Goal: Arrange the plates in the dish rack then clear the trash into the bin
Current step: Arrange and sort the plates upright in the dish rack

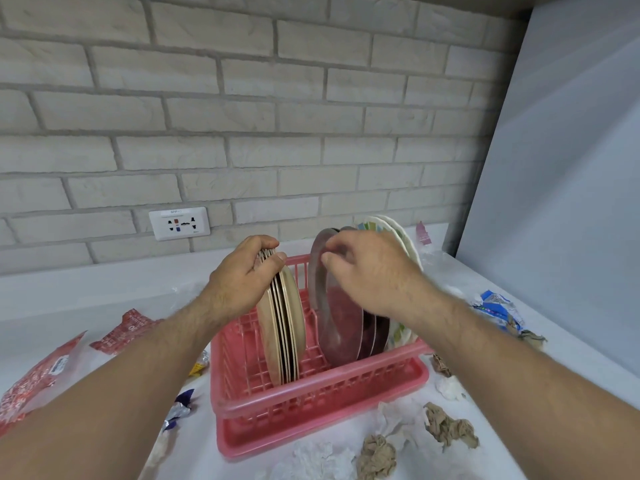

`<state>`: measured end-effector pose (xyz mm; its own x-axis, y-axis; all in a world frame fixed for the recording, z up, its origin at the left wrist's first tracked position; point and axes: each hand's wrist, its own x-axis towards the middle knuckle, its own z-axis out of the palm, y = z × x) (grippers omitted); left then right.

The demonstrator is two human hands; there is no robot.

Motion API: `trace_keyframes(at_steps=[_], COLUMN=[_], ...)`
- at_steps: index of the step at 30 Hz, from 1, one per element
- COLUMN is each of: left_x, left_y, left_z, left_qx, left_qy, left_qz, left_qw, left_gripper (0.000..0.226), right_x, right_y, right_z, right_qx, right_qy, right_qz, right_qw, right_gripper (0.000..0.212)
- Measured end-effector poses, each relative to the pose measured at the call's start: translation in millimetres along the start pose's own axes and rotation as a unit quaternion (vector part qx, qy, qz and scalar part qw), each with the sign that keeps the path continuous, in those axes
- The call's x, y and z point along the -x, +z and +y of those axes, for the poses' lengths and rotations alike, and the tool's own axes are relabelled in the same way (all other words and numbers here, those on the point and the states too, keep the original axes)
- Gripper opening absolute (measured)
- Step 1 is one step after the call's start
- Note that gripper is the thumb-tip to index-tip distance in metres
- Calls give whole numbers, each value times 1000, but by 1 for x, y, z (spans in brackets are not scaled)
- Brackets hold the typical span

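The person's left forearm (138, 368) and right forearm (502, 348) are bare along all of their visible length, with fine hair scattered over the upper side. The left hand (242, 271) and right hand (367, 271) are bare too, with sparse hair on their backs near the wrists.

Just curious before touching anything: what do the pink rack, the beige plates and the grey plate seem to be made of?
Pink rack: moulded plastic, matte, lattice walls. Beige plates: probably melamine or plastic; thin rims, dull sheen. Grey plate: maybe steel or dark glass; its glossy face reflects pink.
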<state>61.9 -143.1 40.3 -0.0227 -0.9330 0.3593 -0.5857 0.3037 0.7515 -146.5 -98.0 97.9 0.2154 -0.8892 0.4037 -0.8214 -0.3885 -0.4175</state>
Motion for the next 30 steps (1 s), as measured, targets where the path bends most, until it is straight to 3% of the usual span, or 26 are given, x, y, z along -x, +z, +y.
trace_keyframes(at_steps=[2, 6, 12, 19, 25, 30], left_x=[0, 3, 1, 3, 1, -2], left_y=[2, 4, -1, 0, -3, -7], left_z=[-1, 1, -2, -4, -2, -2], left_qx=[5, 24, 27, 16, 35, 29], left_qy=[2, 27, 60, 52, 52, 58], left_qz=[0, 7, 10, 12, 5, -14], left_qw=[1000, 999, 998, 998, 998, 998], left_gripper=[44, 44, 37, 45, 30, 44], right_x=[15, 29, 30, 31, 33, 34], right_y=[21, 65, 79, 85, 88, 87], right_z=[-12, -19, -15, -15, -10, -10], right_qx=[-78, -123, -139, -161, -198, -193], right_qy=[-3, -10, 9, 14, 29, 34], right_qz=[-14, -38, -28, -27, -26, -38], right_qw=[997, 992, 990, 986, 980, 980], right_gripper=[25, 36, 39, 38, 38, 42])
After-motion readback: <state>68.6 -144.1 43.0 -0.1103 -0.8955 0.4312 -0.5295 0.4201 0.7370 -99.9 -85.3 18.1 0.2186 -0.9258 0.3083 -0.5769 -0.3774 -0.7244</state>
